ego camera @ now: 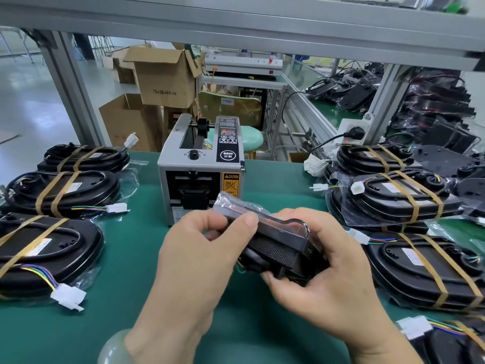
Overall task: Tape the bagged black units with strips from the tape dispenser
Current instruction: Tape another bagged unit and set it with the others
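Black bagged unit (278, 248) in the grip of left hand (194, 258) and right hand (328, 279) — tape dispenser (199, 164) just behind.

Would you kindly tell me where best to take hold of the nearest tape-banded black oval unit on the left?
I'd come from above and grip the black oval bagged unit across its narrower width, near the two tan tape bands: it lies flat with rounded edges free. Leave the white plastic connector; it hangs loose on thin wires.

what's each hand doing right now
Left hand: holding the bagged black unit, thumb and fingers pinching its top.
Right hand: holding the same unit, fingers curled underneath.
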A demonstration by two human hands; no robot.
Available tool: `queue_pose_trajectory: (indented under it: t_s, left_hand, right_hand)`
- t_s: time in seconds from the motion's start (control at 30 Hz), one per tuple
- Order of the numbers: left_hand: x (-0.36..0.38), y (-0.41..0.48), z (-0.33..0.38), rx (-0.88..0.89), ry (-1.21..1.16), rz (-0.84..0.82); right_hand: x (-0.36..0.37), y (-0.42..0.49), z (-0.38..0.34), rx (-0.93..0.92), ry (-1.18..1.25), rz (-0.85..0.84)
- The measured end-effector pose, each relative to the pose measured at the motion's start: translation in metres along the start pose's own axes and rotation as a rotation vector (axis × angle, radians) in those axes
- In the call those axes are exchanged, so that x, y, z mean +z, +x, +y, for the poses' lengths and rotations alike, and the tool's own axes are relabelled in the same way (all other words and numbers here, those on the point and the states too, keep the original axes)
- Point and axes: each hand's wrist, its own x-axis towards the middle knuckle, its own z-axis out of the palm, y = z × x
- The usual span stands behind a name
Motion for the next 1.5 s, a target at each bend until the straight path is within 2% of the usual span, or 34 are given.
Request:
queue_pose_trajectory:
  t_s: [0.17,0.3,0.47,0.57,0.73,0.83,0.9,1.0,1.07,1.1,1.17,1.33,1.5]
  left_hand:
    - [-0.009,0.011,-0.005,-0.277,-0.182,-0.202]
    - [-0.011,0.013,-0.008,-0.264,-0.154,-0.21]
    - [-0.004,0.008,-0.008,-0.113,-0.128,-0.281]
    - [-0.006,0.012,-0.009,-0.163,-0.215,-0.284]
    - [-0.018,0.022,-0.018,-0.265,-0.218,-0.259]
    - [-0.023,0.024,-0.029,-0.359,-0.25,-0.243]
    - [-0.025,0.025,-0.036,-0.431,-0.256,-0.236]
    - [-0.026,0.03,-0.044,-0.444,-0.074,-0.126]
    - [-0.03,0.041,-0.045,-0.316,0.104,0.088]
    - [-0.033,0.048,-0.043,-0.246,0.138,0.199]
    - [-0.039,0.061,-0.034,-0.183,0.113,0.301]
    - [-0.042,0.089,-0.017,-0.28,0.066,0.339]
    - [-0.038,0.1,-0.013,-0.294,0.102,0.316]
  right_hand:
    - [0.0,0.0,0.0,0.02,0.029,-0.012]
    - [-0.001,-0.001,-0.001,0.041,0.015,-0.009]
    - [0.0,-0.001,-0.002,0.054,-0.005,-0.023]
    - [-0.001,-0.001,-0.001,0.063,-0.01,-0.076]
    - [-0.023,-0.005,0.014,0.173,-0.173,-0.32]
    - [-0.033,-0.003,0.015,0.269,-0.203,-0.353]
    - [-0.032,-0.003,0.014,0.256,-0.217,-0.348]
    - [-0.025,-0.003,0.008,0.228,-0.335,-0.29]
    - [-0.022,-0.003,0.004,0.134,-0.479,-0.251]
    - [-0.021,-0.003,0.002,0.077,-0.553,-0.245]
    - [-0.019,-0.002,0.002,0.04,-0.615,-0.236]
    - [-0.014,-0.002,0.001,0.045,-0.594,-0.257]
    - [-0.014,-0.003,0.003,0.068,-0.573,-0.248]
